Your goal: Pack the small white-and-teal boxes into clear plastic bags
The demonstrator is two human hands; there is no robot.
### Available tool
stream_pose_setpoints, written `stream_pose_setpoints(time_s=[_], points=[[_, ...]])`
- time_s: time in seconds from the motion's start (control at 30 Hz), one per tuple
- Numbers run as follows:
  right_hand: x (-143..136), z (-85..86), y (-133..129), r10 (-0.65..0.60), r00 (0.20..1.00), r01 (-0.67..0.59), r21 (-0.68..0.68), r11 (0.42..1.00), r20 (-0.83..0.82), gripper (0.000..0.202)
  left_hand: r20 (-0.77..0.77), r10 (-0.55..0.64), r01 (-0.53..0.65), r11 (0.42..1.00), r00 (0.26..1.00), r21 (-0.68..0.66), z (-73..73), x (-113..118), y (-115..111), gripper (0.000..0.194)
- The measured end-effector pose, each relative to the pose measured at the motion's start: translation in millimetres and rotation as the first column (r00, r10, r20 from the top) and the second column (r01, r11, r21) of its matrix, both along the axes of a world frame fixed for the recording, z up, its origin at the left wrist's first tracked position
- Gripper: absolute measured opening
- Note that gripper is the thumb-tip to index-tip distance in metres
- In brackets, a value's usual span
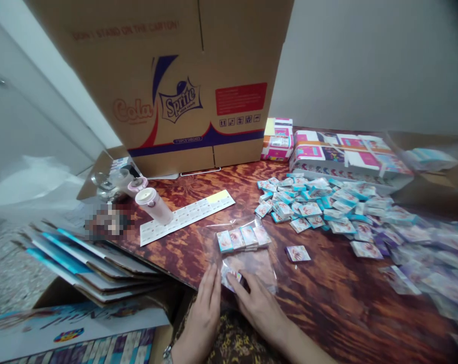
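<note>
A clear plastic bag [247, 265] lies on the table in front of me, with a row of small light-blue and white boxes [244, 236] inside its far end. At the bag's near end is another small box [229, 277], gripped by the thumb and fingers of my right hand [259, 303]. My left hand [204, 303] rests along the left side of the bag, fingers straight and close together, holding nothing. Just right of the bag sits one loose small purple-edged box [298, 253]. My palms hide part of the bag's near edge.
A tall cardboard carton [176, 101] stands at the back. Many small boxes [312, 202] lie heaped right, beside filled bags [437, 263]. A sticker sheet [191, 216] lies under a pink-white cup [153, 206]. Flat cardboard pieces [88, 268] lean at the left; a printed box [350, 154] stands behind.
</note>
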State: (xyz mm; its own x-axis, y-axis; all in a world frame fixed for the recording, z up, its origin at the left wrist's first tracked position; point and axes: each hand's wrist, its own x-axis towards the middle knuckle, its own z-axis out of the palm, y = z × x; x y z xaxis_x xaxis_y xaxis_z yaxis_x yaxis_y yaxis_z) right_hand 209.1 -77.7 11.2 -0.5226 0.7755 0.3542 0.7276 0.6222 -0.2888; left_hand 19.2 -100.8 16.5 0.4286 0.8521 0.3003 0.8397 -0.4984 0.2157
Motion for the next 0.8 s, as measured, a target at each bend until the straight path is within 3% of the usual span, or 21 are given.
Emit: stream_pose_setpoints(time_s=[0.2,0.47,0.8], points=[[-11.6,-1.4,12.9,-0.012,0.999,0.011,0.018,1.0,0.042,0.06,-0.034,-0.006,0.006,1.0,0.999,0.006,-1.9,1.7,-0.8,0.069],[-19.3,2.5,25.6,0.013,0.991,-0.02,-0.057,0.998,-0.135,0.054,-0.004,-0.011,0.011,0.999,1.0,-0.046,-1.8,4.4,-0.7,0.069],[-25.1,-12.5,32.0,0.012,0.98,-0.028,-0.082,0.996,-0.2,0.06,-0.005,-0.04,0.04,0.999,0.999,0.032,3.6,9.9,1.6,0.064]])
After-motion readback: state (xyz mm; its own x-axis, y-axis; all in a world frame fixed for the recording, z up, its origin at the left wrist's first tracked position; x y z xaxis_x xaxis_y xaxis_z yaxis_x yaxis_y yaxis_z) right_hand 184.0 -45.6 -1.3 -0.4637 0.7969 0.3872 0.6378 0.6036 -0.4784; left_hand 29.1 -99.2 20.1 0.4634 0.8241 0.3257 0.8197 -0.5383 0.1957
